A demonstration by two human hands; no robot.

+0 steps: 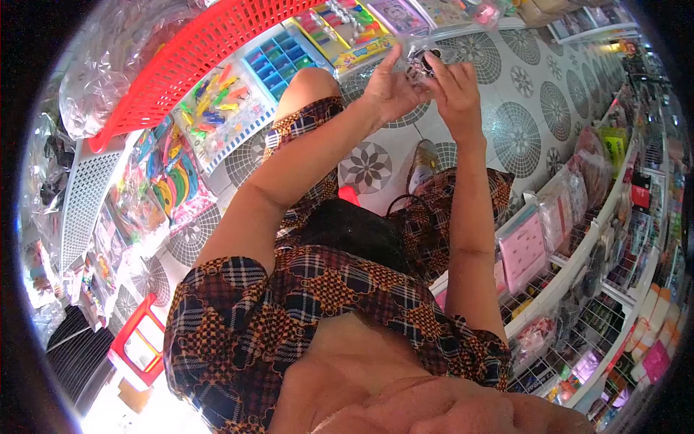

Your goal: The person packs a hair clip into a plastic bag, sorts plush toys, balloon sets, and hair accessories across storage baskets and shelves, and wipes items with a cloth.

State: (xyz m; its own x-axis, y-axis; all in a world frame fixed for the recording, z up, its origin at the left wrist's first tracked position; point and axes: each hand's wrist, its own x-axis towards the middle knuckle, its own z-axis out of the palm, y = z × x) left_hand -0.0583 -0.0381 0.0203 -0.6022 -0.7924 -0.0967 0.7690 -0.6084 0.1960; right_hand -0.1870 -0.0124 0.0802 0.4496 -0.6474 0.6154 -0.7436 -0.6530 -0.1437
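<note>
Above the tiled floor [515, 134], in the head view, we hold a small clear packet [421, 66] with dark contents between both hands. Our right hand [457, 90] is closed on it, thumb and fingertips pinching its near side. Our left hand [390, 90] is partly open, thumb raised, fingers against or under the packet; we cannot tell how firmly they grip.

Status: the packet is lifted and in hand; it is not set down in any tray or on any shelf. We cannot tell whether it is sealed or open, nor identify the contents, so we judge the handling to be in progress and cannot fix its stage.

Adjacent items: the yellow-edged tray [337, 61] and the blue compartment tray [278, 61] lie to the left of the packet. Both are untouched. Nearer to us, colourful pieces [217, 98] lie loose beside the red basket [155, 87]. To the right, a pink package [522, 249] stands upright on the wire rack [558, 283], well apart from our hands.
</note>
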